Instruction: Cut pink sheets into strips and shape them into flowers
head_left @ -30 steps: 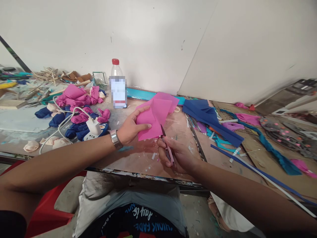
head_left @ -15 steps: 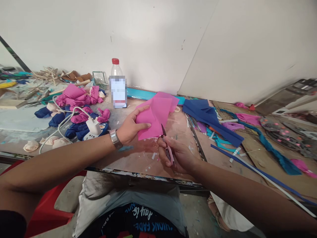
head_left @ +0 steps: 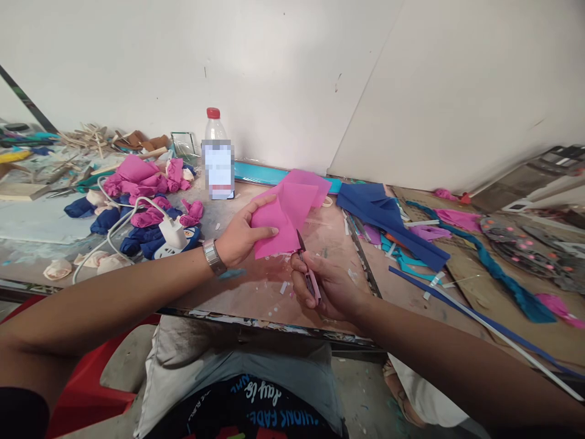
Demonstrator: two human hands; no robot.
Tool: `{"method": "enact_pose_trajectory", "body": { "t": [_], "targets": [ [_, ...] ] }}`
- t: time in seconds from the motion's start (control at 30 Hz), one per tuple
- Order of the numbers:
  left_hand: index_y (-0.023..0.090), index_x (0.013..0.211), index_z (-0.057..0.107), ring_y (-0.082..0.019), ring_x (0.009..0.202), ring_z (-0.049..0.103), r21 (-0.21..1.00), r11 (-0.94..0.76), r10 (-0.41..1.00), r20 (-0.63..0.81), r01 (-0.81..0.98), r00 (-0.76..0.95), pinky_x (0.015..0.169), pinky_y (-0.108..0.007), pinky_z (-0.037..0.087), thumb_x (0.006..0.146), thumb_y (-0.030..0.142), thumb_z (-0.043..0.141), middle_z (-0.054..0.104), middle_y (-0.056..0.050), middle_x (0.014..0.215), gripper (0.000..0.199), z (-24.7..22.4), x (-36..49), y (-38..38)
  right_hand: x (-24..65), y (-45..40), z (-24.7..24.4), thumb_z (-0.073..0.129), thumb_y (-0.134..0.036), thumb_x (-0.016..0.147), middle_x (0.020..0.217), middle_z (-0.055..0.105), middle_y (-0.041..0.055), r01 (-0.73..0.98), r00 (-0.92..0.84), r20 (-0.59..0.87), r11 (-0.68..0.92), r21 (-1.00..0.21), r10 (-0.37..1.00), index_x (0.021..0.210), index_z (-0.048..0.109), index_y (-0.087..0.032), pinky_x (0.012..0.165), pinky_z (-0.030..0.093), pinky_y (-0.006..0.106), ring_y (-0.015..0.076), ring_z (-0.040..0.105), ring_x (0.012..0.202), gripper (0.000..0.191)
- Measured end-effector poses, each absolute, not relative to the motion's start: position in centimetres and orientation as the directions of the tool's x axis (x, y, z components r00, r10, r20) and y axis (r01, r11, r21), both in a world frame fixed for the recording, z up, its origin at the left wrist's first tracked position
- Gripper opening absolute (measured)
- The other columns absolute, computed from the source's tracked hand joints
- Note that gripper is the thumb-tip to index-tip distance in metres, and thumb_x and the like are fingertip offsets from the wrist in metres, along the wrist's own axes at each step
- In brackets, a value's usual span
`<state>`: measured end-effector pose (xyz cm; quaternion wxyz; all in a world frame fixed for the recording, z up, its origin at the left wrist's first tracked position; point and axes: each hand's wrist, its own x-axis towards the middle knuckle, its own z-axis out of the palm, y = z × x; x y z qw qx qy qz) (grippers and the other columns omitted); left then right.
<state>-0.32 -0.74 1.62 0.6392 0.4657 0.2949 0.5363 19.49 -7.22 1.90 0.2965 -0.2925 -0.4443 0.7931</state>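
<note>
A folded sheet of pink crepe-like paper or fabric (head_left: pixel 286 213) is raised over the table in front of me. My left hand (head_left: pixel 244 235) pinches its left side, the thumb on top and the other fingers partly hidden behind it. In my right hand (head_left: pixel 326 280) is a pair of small scissors (head_left: pixel 311 274), with my fingers wrapped round the pink handles. The dark blades point up and away from me, at the lower right edge of the pink sheet. Whether the blades have the sheet between them is hard to tell.
A red-capped bottle (head_left: pixel 214 128) stands behind a phone (head_left: pixel 218 171). Pink and blue crumpled bundles (head_left: pixel 141 183) lie left beside a white cable and power strip (head_left: pixel 173 244). Blue folded material (head_left: pixel 384 210), scraps and a twisted teal strip (head_left: pixel 493 262) lie right. The wall bounds the table's back.
The pink sheet's right part has shifted very slightly near the scissors. Both hands keep almost the same place and hold.
</note>
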Motion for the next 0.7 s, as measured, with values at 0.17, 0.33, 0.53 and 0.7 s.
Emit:
{"method": "enact_pose_trajectory", "body": {
  "t": [0.17,0.33,0.53,0.7],
  "targets": [
    [0.023,0.140,0.058,-0.021,0.101,0.064,0.912,-0.016,0.958,0.132,-0.411,0.255,0.083,-0.032,0.056,0.062,0.014,0.086,0.063,-0.010,0.132,0.083,1.55,-0.37,-0.74,19.56,-7.18,1.80,0.053,-0.061,0.092,0.045,0.054,-0.0064,-0.192,-0.655,-0.215,-0.435,-0.880,0.724,0.083,0.038,-0.025,0.032,0.017,0.021,0.0109,0.032,0.033,0.040],
    [0.023,0.142,0.056,-0.020,0.100,0.064,0.909,-0.008,0.957,0.128,-0.416,0.262,0.082,-0.031,0.057,0.063,0.015,0.085,0.063,-0.010,0.132,0.084,1.55,-0.41,-0.74,19.55,-7.18,1.64,0.051,-0.060,0.093,0.045,0.055,-0.0061,-0.206,-0.650,-0.196,-0.418,-0.885,0.734,0.084,0.039,-0.024,0.033,0.018,0.021,0.0110,0.033,0.034,0.039],
    [0.023,0.143,0.055,-0.022,0.102,0.064,0.910,0.004,0.957,0.118,-0.415,0.267,0.083,-0.033,0.056,0.064,0.016,0.084,0.064,-0.010,0.129,0.084,1.62,-0.47,-0.70,19.53,-7.19,1.51,0.050,-0.060,0.093,0.045,0.055,-0.0063,-0.194,-0.646,-0.197,-0.408,-0.892,0.737,0.083,0.038,-0.024,0.036,0.020,0.022,0.0105,0.032,0.034,0.039],
    [0.022,0.140,0.056,-0.020,0.098,0.065,0.916,0.001,0.963,0.107,-0.402,0.247,0.080,-0.031,0.056,0.065,0.017,0.085,0.066,-0.008,0.123,0.080,1.42,-0.51,-0.53,19.63,-7.15,1.30,0.049,-0.060,0.094,0.046,0.056,-0.0061,-0.200,-0.635,-0.202,-0.411,-0.889,0.746,0.084,0.039,-0.024,0.037,0.022,0.022,0.0101,0.033,0.033,0.039]
  ]
}}
